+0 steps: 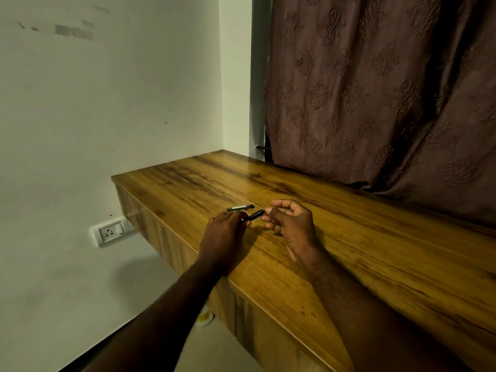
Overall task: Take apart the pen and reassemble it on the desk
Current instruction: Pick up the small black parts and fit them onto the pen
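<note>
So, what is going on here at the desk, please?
A person is working on a pen with both bare hands over the desk. The left hand holds one end of a dark pen part, and the right hand pinches its other end. A second piece, dark with a pale band, lies on the desk just beyond the hands. The pen is apart at this moment.

Likely pen cap point(240, 208) on desk point(349, 251), just beyond pen barrel point(254, 215), curtain point(375, 89) behind desk
</note>
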Tool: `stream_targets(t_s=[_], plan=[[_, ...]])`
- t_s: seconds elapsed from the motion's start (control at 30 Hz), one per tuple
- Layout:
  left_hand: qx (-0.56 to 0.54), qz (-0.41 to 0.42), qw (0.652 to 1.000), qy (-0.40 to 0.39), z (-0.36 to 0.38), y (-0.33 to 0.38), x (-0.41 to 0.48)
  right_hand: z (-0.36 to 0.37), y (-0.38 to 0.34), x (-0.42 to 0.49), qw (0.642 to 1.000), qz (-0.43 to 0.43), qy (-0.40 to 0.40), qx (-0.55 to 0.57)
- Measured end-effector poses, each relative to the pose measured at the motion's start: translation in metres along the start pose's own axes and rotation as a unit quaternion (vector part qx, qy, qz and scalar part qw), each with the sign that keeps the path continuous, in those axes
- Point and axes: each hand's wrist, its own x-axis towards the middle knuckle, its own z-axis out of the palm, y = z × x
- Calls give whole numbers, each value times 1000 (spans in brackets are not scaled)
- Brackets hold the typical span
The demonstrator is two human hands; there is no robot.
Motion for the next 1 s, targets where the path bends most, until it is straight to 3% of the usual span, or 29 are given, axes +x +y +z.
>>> stream_targets(t_s=[0.37,1.0], plan=[[1,1,1000,9,0,0,0,-2,-1,6,997,-10,45,56],[-4,7,1000,12,-5,7,0,0,6,5,999,-21,35,-1]])
